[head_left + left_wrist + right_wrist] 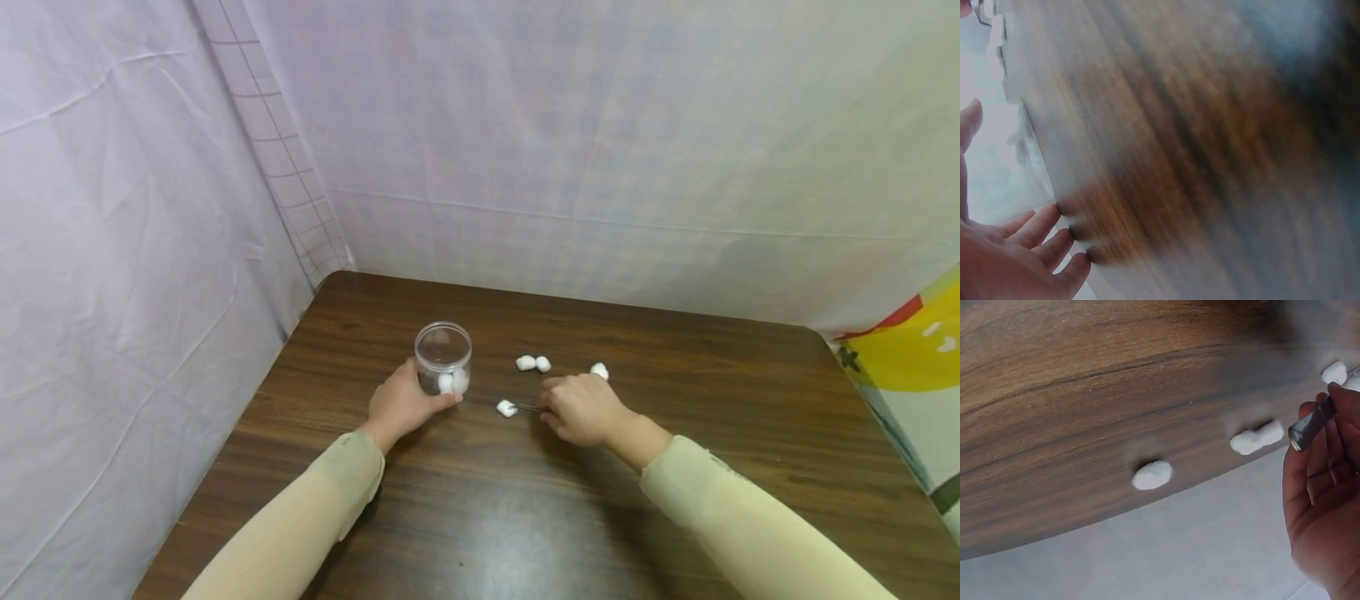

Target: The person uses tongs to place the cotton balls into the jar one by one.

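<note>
My left hand point(403, 403) holds a clear round jar point(453, 367) from its left side, thumb in front. The jar stands without a lid, and white cotton balls point(447, 383) lie inside. In the left wrist view the jar is washed out by glare beside the fingers. Between thumb and fingers, my right hand point(587, 408) pinches metal tweezers point(532, 408); their rear end point(1311, 427) shows in the right wrist view. The tweezer tips are at a cotton ball point(507, 408) right of the jar; whether they grip it I cannot tell.
Two cotton balls point(533, 363) lie side by side beyond the tweezers. Another cotton ball point(599, 371) lies just past my right hand. The brown wooden table point(480, 517) meets white cloth hangings point(525, 167) at the back and left. A yellow item point(903, 358) shows beyond the right edge.
</note>
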### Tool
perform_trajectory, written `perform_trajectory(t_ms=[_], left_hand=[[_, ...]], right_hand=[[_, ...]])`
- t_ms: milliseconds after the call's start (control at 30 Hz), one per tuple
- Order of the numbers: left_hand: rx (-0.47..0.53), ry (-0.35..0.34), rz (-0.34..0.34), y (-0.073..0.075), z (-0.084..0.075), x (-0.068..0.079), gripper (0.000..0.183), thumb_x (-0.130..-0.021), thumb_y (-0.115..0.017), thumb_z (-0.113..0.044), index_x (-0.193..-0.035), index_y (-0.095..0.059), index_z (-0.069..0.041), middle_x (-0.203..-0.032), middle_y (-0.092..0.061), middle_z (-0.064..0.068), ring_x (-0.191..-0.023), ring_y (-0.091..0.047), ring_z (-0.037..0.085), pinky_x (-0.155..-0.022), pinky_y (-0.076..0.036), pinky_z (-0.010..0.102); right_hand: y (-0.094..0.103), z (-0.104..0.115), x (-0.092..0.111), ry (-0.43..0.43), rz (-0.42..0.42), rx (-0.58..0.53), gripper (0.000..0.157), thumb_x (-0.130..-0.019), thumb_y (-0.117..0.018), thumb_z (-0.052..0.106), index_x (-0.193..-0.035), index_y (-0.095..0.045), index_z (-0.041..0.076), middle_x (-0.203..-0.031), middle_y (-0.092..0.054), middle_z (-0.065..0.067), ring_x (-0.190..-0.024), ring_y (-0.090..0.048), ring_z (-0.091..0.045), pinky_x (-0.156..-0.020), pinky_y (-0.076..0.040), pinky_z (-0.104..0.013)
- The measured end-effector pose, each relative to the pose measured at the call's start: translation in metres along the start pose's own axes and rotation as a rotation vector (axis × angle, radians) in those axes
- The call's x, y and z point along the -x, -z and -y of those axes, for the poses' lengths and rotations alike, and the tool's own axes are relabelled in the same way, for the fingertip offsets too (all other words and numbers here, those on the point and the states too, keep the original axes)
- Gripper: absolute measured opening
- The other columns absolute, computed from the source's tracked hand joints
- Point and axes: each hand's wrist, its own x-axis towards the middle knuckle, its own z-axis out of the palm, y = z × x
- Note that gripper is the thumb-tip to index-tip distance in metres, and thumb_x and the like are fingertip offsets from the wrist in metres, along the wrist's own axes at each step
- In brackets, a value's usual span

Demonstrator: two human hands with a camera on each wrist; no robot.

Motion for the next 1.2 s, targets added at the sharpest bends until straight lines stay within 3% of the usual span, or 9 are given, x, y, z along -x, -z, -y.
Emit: perform_trajectory(t_ms=[433, 733, 900, 1200], left_hand=[[-0.001, 0.005, 0.009, 0.002, -0.001, 0.001, 0.087, -0.075, -0.080, -0.059, -0.137, -0.051, -0.006, -0.134, -0.060, 0.011, -0.120, -0.058, 0.032, -0.096, -0.043, 0.054], [-0.010, 0.012, 0.021, 0.001, -0.001, 0.001, 0.088, -0.074, -0.080, -0.061, -0.136, -0.052, -0.006, -0.133, -0.060, 0.011, -0.120, -0.057, 0.032, -0.096, -0.043, 0.054], [-0.018, 0.014, 0.022, 0.002, -0.001, 0.001, 0.089, -0.074, -0.079, -0.062, -0.137, -0.051, -0.005, -0.134, -0.060, 0.013, -0.120, -0.057, 0.033, -0.096, -0.044, 0.054], [-0.023, 0.007, 0.020, 0.001, -0.001, 0.001, 0.089, -0.074, -0.080, -0.061, -0.137, -0.051, -0.004, -0.133, -0.060, 0.013, -0.119, -0.058, 0.033, -0.095, -0.044, 0.054]], right_hand=[[0.010, -0.008, 0.006, -0.056, -0.014, 0.027, 0.006, -0.079, -0.077, 0.023, -0.084, -0.076, 0.021, -0.076, -0.054, 0.011, -0.054, -0.053, -0.012, -0.042, -0.042, -0.035], [0.032, -0.021, 0.005, -0.079, -0.050, 0.014, 0.009, -0.080, -0.079, 0.020, -0.089, -0.078, 0.020, -0.084, -0.063, 0.008, -0.055, -0.055, -0.012, -0.043, -0.042, -0.033], [0.056, -0.026, -0.007, -0.071, -0.079, 0.014, 0.010, -0.082, -0.080, 0.018, -0.091, -0.079, 0.018, -0.077, -0.057, 0.009, -0.051, -0.046, -0.006, -0.041, -0.038, -0.029], [0.094, -0.017, -0.045, -0.035, -0.131, 0.041, 0.006, -0.085, -0.076, 0.019, -0.090, -0.078, 0.017, -0.075, -0.054, 0.008, -0.051, -0.046, -0.008, -0.041, -0.037, -0.030]])
